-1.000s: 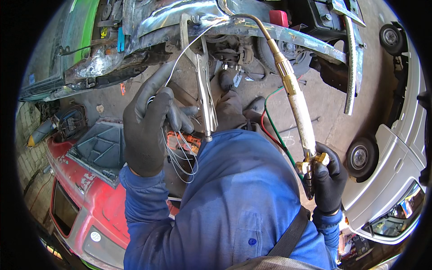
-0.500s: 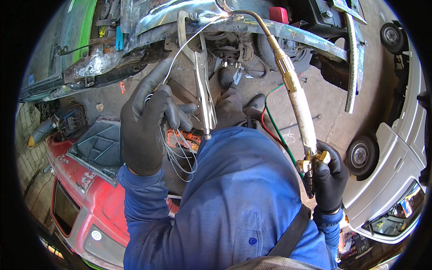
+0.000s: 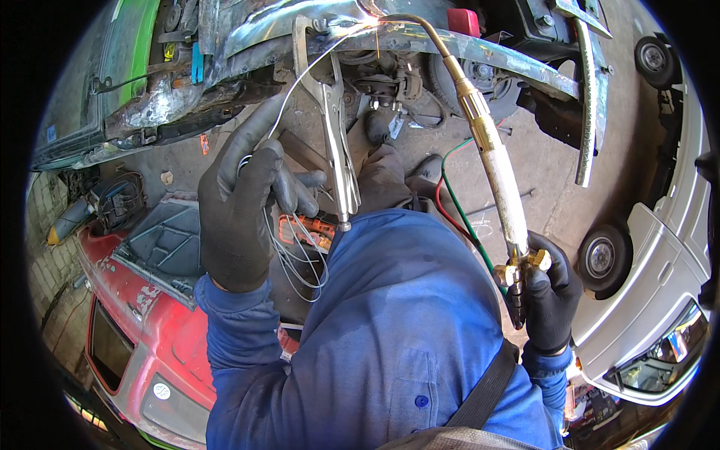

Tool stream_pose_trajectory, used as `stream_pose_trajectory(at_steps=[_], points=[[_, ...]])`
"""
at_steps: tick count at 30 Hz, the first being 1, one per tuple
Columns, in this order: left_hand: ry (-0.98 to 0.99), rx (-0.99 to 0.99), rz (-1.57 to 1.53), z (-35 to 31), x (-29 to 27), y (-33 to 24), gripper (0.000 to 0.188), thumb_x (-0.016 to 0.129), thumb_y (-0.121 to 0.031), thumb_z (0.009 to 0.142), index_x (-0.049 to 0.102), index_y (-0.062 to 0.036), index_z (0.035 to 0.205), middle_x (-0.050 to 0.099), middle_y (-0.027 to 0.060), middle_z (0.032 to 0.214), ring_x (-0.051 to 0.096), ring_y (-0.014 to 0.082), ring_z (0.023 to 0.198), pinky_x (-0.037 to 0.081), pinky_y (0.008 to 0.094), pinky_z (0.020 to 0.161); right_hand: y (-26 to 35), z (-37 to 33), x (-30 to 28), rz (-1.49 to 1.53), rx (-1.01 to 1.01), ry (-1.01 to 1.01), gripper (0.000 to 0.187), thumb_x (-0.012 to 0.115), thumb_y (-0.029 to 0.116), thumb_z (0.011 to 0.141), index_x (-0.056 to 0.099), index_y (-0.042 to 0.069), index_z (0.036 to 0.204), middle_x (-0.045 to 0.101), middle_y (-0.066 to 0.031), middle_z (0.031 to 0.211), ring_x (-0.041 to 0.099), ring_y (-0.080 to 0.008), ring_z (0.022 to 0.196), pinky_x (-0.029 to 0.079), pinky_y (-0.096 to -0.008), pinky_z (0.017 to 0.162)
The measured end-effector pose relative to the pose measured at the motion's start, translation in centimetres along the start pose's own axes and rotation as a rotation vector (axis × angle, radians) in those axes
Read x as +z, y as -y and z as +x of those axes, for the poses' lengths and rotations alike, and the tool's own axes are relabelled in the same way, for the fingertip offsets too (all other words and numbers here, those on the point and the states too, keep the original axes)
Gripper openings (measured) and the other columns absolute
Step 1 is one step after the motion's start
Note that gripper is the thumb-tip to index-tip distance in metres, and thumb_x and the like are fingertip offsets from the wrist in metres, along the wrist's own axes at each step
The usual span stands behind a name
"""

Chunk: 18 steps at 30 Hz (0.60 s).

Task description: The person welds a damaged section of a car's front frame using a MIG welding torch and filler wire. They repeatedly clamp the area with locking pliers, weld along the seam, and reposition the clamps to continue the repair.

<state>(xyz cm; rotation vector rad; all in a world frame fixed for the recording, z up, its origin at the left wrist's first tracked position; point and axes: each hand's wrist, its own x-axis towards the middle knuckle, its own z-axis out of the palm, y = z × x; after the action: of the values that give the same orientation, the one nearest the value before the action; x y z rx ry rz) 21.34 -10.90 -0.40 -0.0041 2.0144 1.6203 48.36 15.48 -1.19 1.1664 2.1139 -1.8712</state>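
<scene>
My black-gloved left hand (image 3: 244, 202) pinches a coil of thin filler wire (image 3: 296, 259). The wire's free end runs up to a glowing spot on the bare metal panel (image 3: 285, 34). In my gloved right hand (image 3: 551, 296) is the valve end of a brass gas torch (image 3: 499, 172), whose bent tip reaches that same spot from the right. Sparks show there. Locking pliers (image 3: 336, 142) are clamped on the panel's edge and hang down between my hands, closer to the left. Red and green hoses (image 3: 454, 199) lie behind the torch.
A red car body (image 3: 161, 322) stands at the left and a white vehicle (image 3: 637, 277) at the right. A black battery (image 3: 532, 26) and a red block (image 3: 463, 24) sit behind the panel. Under it are a wheel and axle parts. An orange tool (image 3: 307, 231) lies below my left hand.
The glow at the torch tip is brighter, and sparks now drop below it. My left hand has shifted very slightly left with the wire; the right hand stays nearly still.
</scene>
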Motion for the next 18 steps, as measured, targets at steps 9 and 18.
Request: stream_pose_trajectory(at_steps=[9, 18], points=[[0.0, 0.026, 0.03, 0.04, -0.08, 0.29, 0.052, 0.049, -0.017, 0.111, 0.052, 0.0067, 0.157, 0.053, 0.0013, 0.061, 0.063, 0.0132, 0.057, 0.066, 0.0397, 0.085, -0.09, 0.22, 0.05, 0.016, 0.018, 0.008, 0.061, 0.076, 0.043, 0.103, 0.068, -0.007, 0.137, 0.074, -0.014, 0.127, 0.069, -0.0198, 0.113, 0.054, -0.037, 0.102], [0.01, 0.02, 0.036, 0.14, -0.04, -0.08, 0.051, 0.047, -0.016, 0.112, 0.052, 0.0069, 0.157, 0.051, 0.0013, 0.06, 0.063, 0.0134, 0.057, 0.066, 0.0398, 0.085, -0.15, 0.24, -0.01, 0.04, 0.01, 0.008, 0.06, 0.076, 0.042, 0.103, 0.069, -0.007, 0.137, 0.074, -0.0139, 0.128, 0.069, -0.0202, 0.114, 0.054, -0.0377, 0.103]])
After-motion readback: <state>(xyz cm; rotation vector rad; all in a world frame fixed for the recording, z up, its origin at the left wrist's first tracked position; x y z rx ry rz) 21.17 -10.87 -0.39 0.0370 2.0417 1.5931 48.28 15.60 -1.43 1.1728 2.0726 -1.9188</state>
